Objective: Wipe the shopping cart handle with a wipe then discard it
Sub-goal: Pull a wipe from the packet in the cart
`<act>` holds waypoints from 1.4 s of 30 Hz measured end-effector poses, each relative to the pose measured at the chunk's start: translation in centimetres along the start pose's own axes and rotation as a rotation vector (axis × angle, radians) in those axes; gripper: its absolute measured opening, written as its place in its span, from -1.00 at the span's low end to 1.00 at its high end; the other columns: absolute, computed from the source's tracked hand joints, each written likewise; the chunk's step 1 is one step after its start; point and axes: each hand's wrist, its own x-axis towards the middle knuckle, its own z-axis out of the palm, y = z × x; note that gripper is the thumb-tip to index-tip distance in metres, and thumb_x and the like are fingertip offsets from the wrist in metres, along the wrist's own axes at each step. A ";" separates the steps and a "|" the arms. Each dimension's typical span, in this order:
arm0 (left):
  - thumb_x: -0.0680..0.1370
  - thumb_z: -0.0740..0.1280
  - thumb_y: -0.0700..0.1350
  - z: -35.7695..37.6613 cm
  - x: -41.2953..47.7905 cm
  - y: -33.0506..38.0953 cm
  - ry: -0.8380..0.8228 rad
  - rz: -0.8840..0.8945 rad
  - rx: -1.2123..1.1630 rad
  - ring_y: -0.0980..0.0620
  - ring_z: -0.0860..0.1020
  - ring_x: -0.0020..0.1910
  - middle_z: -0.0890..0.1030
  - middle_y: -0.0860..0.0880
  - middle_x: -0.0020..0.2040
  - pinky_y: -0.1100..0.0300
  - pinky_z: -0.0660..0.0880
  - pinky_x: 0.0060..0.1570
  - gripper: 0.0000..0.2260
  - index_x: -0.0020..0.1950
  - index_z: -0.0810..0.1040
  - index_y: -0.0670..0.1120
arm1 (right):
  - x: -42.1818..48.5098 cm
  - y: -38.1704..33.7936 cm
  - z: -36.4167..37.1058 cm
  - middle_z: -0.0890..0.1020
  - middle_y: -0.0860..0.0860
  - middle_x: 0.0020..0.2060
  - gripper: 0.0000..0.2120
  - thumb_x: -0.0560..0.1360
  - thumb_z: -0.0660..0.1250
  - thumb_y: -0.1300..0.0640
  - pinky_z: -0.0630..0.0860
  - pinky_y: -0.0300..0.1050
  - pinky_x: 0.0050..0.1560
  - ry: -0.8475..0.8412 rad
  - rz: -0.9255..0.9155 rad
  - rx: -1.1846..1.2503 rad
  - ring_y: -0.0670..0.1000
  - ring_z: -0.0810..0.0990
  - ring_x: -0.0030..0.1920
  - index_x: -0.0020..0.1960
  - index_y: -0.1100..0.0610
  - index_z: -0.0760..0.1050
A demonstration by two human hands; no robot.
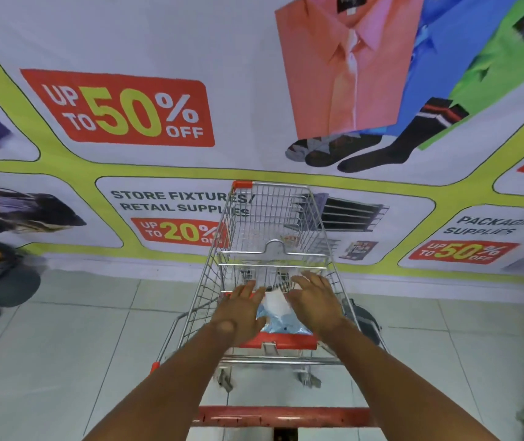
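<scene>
Shopping cart (273,249) stands on tiled floor (79,345), nose toward promo banner (127,106) on wall. Red cart handle (281,416) sits at bottom of view, near the person; bare, no hand on it.

Both arms reach past handle into child-seat area. Left hand (240,308) palm down, fingers (249,289) stretched out and slightly spread, over the seat's red edge. Right hand (313,302) likewise palm down, fingers (305,278) apart, not clamped on anything visible.

Between the hands: pale blue wipes pack (281,323) lying in seat, w/ white wipe (273,300) showing at its top. Left thumb touches or just overlaps pack edge; contact w/ wipe itself cannot be told, motion blur.

Red seat flap (278,340) just below pack.

Left side of floor: dark bin (3,281) w/ orange contents.
</scene>
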 end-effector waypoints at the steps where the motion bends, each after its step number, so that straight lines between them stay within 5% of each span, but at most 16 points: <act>1: 0.57 0.18 0.16 -0.3 -0.4 0.0 0.008 0.004 0.002 -0.15 0.06 0.54 -0.01 -0.08 0.60 -0.19 0.15 0.45 -0.37 0.56 0.02 0.01 | -0.2 0.1 -0.3 0.67 0.04 0.03 -0.89 0.26 0.52 0.15 0.46 0.10 0.10 0.014 0.032 0.026 0.16 0.53 0.13 -0.22 0.03 0.66; 7: 0.58 0.17 0.12 0.0 -2.2 -1.9 0.004 -0.020 -0.003 -0.17 0.08 0.54 -0.01 -0.08 0.60 -0.11 0.18 0.46 -0.39 0.55 0.02 -0.01 | 0.7 0.5 2.0 0.60 0.06 0.12 -0.69 0.46 0.32 0.07 0.49 0.00 0.08 -0.198 0.175 0.115 0.13 0.53 0.08 0.18 0.08 0.48; 15: 0.58 0.17 0.12 2.4 -1.8 -5.1 -0.080 -0.081 0.039 -0.16 0.12 0.52 0.08 -0.10 0.59 -0.12 0.25 0.42 -0.41 0.54 0.07 -0.02 | 4.7 -1.0 7.4 0.61 0.05 0.03 -0.60 0.44 0.30 -0.20 0.47 -0.01 0.05 -0.373 0.449 0.156 0.09 0.54 0.07 0.10 0.08 0.50; 22: 0.58 0.17 0.08 1.7 0.7 -4.1 -0.051 -0.058 0.008 -0.15 0.11 0.53 0.09 -0.09 0.59 -0.12 0.20 0.45 -0.44 0.54 0.08 -0.01 | 5.7 -1.4 7.9 0.66 0.03 -0.07 -0.84 0.45 0.34 0.05 0.45 -0.04 0.04 -0.359 0.503 0.084 0.06 0.58 -0.01 0.00 0.05 0.56; 28: 0.59 0.17 0.06 2.0 1.9 -3.0 -0.054 -0.054 -0.013 -0.15 0.14 0.51 0.14 -0.07 0.57 -0.10 0.24 0.42 -0.47 0.52 0.12 0.01 | 4.4 -1.2 7.9 0.63 0.00 -0.12 -0.83 0.49 0.25 0.06 0.43 0.00 -0.02 -0.249 0.325 0.010 0.07 0.53 -0.05 -0.04 0.04 0.61; 33: 0.59 0.18 0.08 0.7 1.7 -2.0 -0.051 -0.038 -0.019 -0.15 0.14 0.51 0.13 -0.07 0.57 -0.12 0.21 0.43 -0.45 0.53 0.11 -0.01 | 2.5 -0.7 5.3 0.66 0.01 -0.11 -0.97 0.34 0.47 0.08 0.46 0.09 -0.09 -0.067 0.182 0.007 0.13 0.53 -0.06 -0.22 0.03 0.66; 42: 0.55 0.27 0.11 -2.8 -0.7 0.0 0.136 0.003 -0.231 -0.11 0.26 0.46 0.21 -0.04 0.55 -0.10 0.33 0.37 -0.31 0.56 0.00 0.01 | -1.0 -1.4 -2.5 0.61 0.04 0.16 -0.95 0.43 0.42 0.08 0.32 0.20 0.21 0.323 0.110 0.124 0.17 0.44 0.24 -0.20 -0.02 0.64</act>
